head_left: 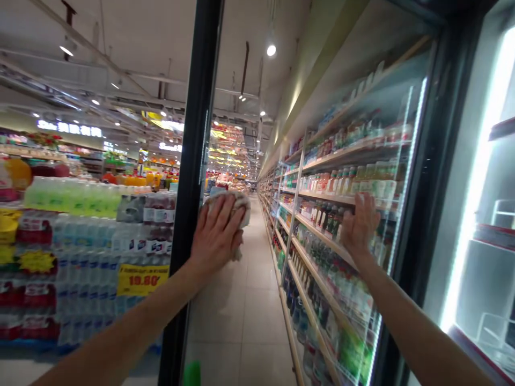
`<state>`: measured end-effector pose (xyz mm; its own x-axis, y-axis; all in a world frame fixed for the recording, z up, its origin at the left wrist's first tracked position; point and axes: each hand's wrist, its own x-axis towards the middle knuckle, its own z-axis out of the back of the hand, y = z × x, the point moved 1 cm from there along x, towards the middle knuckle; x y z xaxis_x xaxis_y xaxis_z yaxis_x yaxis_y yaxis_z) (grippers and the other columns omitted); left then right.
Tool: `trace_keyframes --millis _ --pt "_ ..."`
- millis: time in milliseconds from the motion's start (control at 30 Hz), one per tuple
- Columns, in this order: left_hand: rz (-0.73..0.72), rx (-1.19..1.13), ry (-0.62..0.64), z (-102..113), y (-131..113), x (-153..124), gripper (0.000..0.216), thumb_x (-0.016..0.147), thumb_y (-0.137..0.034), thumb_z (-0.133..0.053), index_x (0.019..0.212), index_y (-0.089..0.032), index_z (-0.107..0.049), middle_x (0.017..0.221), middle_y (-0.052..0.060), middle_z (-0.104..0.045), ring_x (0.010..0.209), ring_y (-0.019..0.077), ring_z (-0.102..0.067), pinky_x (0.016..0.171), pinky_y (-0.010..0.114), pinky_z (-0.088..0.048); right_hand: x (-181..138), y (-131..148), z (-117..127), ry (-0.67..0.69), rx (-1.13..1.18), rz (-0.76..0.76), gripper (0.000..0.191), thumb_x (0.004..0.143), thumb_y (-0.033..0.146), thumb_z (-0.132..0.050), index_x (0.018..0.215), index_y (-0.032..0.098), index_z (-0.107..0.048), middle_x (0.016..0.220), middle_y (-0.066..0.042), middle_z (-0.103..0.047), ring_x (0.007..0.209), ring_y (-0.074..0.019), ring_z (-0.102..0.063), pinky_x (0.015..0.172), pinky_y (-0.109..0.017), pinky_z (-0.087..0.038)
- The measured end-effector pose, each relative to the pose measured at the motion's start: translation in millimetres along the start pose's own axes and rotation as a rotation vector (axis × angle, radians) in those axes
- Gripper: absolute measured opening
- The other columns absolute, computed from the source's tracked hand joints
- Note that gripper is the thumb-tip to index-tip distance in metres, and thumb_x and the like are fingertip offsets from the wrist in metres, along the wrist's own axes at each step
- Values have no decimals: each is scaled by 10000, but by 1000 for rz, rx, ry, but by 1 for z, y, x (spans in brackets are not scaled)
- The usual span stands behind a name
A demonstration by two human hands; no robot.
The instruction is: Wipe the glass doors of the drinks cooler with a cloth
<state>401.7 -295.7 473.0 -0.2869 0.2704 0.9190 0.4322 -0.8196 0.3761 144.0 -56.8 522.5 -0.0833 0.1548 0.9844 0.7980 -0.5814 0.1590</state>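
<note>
our left hand point(217, 233) lies flat on the tall clear glass door point(249, 107) with a whitish crumpled cloth point(241, 206) under the palm. the fingers are stretched out and a little spread, not clenched. they press the cloth against the pane, and we think this flat pressure is what stops it from sliding down. a fold of it hangs out below the hand.

our right hand point(359, 225) is also flat on the same glass, well apart to the right, with fingers released and straight, holding nothing. it seems to steady the door, which stands swung out from the cooler.

the thick black door frame point(197, 134) runs just left of the cloth. through the glass we see long shelves of drink bottles point(322, 214) and the pale tiled aisle floor point(245, 321). to the left stand stacked packs of water bottles point(88, 252) with a yellow price card point(141, 279). on the far right a bright white light strip point(478, 177) shines inside the cooler. a small green thing point(192, 373) shows at the bottom edge; we cannot tell what it is.
</note>
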Motion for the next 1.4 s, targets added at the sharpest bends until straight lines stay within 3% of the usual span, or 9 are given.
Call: trace_keyframes --millis 200,400,533,700,867,1033,1200,1333,1400 --pt "-577 -83 113 -6 -28 -62 464 855 -349 -448 1315 -294 -434 1483 -37 -309 1406 156 -131 1170 396 -45 0 2 1 -2 4 1 530 871 338 -352 1376 181 -380 1463 -144 -337 1369 -288 -268 1070 -569 -200" --pt "-217 -39 117 -15 -34 -31 552 846 -340 -464 1375 -221 -359 1461 74 -349 1390 250 -199 1138 487 -137 1 3 1 10 2 -16 531 879 350 -331 1380 180 -373 1466 -148 -326 1372 -294 -258 1070 -568 -195" --pt "-721 -189 166 -19 -63 -31 530 859 -322 -421 1375 -221 -351 1493 16 -292 1380 178 -222 1125 373 -222 0 3 0 20 -9 -5 522 882 332 -331 1381 186 -370 1463 -142 -336 1372 -286 -261 1071 -562 -202" --pt "-360 -110 125 -25 -77 -1 553 867 -284 -413 1403 -204 -297 1494 60 -284 1384 243 -214 1124 467 -188 0 2 1 10 8 -13 515 875 315 -337 1377 206 -368 1470 -128 -329 1379 -264 -251 1073 -567 -197" --pt "-732 -230 126 -30 -97 2 521 866 -284 -404 1377 -196 -345 1481 20 -317 1365 180 -254 1133 385 -200 1 3 2 9 17 -20 508 874 312 -326 1365 197 -387 1467 -126 -334 1378 -262 -254 1074 -552 -202" --pt "-378 -151 80 -28 -87 32 529 871 -267 -398 1391 -201 -321 1482 56 -312 1380 246 -218 1127 478 -172 1 1 2 -2 8 -4 512 873 333 -335 1363 198 -389 1463 -126 -340 1371 -265 -267 1074 -543 -204" --pt "-721 -221 92 -31 -89 44 518 857 -279 -407 1367 -202 -360 1466 19 -348 1366 195 -255 1135 407 -192 2 2 1 -3 16 -7 504 880 336 -332 1364 207 -389 1459 -127 -349 1365 -261 -283 1071 -543 -210" --pt "-300 -129 51 -27 -71 65 517 875 -287 -397 1382 -205 -339 1481 66 -311 1384 256 -213 1128 491 -168 2 3 1 -26 27 -6 495 880 339 -343 1349 198 -411 1450 -132 -367 1366 -263 -286 1070 -543 -216" --pt "-348 -132 42 -24 -65 68 520 871 -289 -406 1378 -194 -345 1480 76 -311 1384 261 -214 1130 492 -161 1 3 1 -31 31 -9 494 877 336 -348 1346 198 -417 1447 -132 -372 1366 -267 -285 1067 -547 -218"
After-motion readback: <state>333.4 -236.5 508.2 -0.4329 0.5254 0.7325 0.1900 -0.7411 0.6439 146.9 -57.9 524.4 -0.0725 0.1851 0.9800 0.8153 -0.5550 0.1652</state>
